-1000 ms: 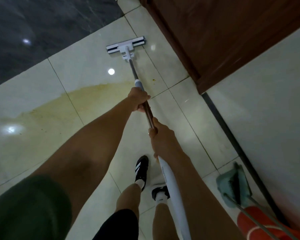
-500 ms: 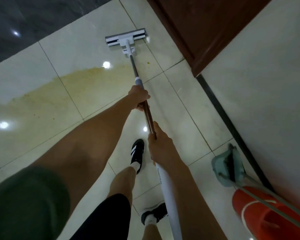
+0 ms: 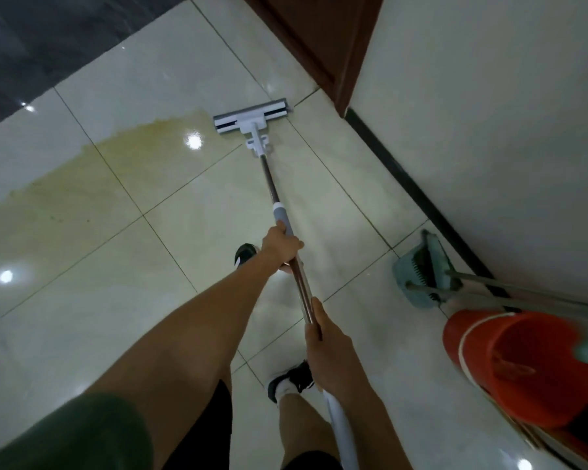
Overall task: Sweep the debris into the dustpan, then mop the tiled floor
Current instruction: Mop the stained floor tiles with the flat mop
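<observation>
A flat mop with a white and grey head [image 3: 251, 116] rests on the pale tiled floor [image 3: 170, 66], just right of a yellowish wet stain [image 3: 92, 184]. Its metal pole [image 3: 279, 205] runs back toward me. My left hand [image 3: 281, 246] grips the pole just below the grey collar. My right hand [image 3: 326, 340] grips it lower down, above the white handle end. A teal dustpan [image 3: 421, 276] with a brush in it stands against the wall on the right.
An orange bucket [image 3: 523, 364] sits at the right, near the dustpan. A brown wooden door [image 3: 319, 39] and a white wall with a black skirting strip [image 3: 418, 195] bound the right side. Dark floor [image 3: 48, 39] lies at the far left. My shoes [image 3: 291, 378] stand beneath the pole.
The mop head has been drawn back toward me along the tiles, to the stain's right end. Both hands keep their hold. The view has swung, bringing the bucket and dustpan further in.
</observation>
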{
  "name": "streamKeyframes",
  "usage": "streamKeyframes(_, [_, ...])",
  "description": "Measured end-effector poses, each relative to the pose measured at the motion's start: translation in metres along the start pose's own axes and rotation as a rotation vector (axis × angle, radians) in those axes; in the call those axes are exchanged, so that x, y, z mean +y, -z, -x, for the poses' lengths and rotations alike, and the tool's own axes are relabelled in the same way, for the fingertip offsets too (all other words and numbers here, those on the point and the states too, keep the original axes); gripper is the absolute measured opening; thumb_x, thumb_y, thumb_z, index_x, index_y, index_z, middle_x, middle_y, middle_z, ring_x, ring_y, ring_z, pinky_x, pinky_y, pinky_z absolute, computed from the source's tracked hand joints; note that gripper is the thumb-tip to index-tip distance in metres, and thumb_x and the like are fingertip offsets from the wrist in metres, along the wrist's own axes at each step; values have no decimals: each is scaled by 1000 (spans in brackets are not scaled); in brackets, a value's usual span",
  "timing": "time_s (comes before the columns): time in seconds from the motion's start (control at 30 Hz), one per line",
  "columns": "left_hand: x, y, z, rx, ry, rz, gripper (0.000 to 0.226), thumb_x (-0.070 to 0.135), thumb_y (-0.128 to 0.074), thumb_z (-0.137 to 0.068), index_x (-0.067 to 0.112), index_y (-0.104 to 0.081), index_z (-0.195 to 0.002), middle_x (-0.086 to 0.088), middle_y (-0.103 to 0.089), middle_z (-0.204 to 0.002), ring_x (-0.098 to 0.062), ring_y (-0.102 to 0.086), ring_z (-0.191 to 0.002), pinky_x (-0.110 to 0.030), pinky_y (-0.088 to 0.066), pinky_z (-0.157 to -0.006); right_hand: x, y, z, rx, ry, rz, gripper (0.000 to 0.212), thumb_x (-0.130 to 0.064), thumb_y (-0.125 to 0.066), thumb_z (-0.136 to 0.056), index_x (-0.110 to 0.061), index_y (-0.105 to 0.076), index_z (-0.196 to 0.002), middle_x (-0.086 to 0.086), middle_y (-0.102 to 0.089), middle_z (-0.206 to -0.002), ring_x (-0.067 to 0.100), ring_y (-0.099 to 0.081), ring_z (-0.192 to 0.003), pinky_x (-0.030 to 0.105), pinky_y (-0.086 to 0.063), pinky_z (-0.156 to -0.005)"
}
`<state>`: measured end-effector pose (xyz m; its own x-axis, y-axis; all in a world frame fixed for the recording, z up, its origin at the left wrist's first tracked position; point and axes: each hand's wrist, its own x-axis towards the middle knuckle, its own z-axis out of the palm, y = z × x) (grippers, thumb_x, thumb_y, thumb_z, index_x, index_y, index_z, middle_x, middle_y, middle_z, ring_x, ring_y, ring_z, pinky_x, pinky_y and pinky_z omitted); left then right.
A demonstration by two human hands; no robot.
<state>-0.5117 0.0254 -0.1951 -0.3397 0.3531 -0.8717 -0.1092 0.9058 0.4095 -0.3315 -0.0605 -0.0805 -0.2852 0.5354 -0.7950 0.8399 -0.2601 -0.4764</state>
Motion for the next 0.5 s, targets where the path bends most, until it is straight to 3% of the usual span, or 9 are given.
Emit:
streamKeyframes(0.17, [-20, -34, 24, -23, 1, 8, 55, 13, -62, -98, 11, -35, -146, -28, -65, -121, -32, -74, -65, -48, -63, -56, 31, 12, 26, 5, -25, 17, 50, -34, -29, -106, -36, -19, -155, 1, -61, -133, 16, -63, -106, 29, -46, -94])
streamKeyframes(0.27, [-21, -29, 24, -29, 5, 14, 62, 13, -62, -99, 15, -30, -152, -27, -64, -122, -34, -75, -70, -47, -63, -57, 24, 10, 26, 10, -6, 16, 49, -34, -29, -107, -33, -22, -156, 0, -64, -126, 14, -63, -103, 28, -48, -95])
streamKeyframes(0.37, [-14, -13, 11, -4, -2, -8, 65, 15, -63, -97, 13, -29, -153, -27, -65, -117, -31, -73, -61, -40, -61, -49, 6, 3, 17, 23, 26, 18, 49, -33, -29, -107, -32, -23, -155, -8, -61, -95, 8, -63, -85, 26, -53, -87])
streamKeyframes(0.43, [-5, 2, -1, 14, -12, -41, 65, 15, -63, -96, 11, -30, -152, -26, -66, -115, -25, -69, -47, -32, -55, -40, -10, 0, 5, 41, 46, 29, 48, -33, -29, -107, -32, -23, -155, -9, -60, -91, 7, -62, -81, 24, -53, -82])
streamKeyframes(0.5, [7, 20, -16, 17, -18, -47, 65, 15, -64, -95, 10, -31, -151, -25, -67, -112, -25, -69, -46, -34, -57, -42, -32, -2, -7, 60, 58, -1, 48, -32, -31, -107, -29, -26, -155, -10, -59, -89, 3, -59, -74, 12, -49, -71])
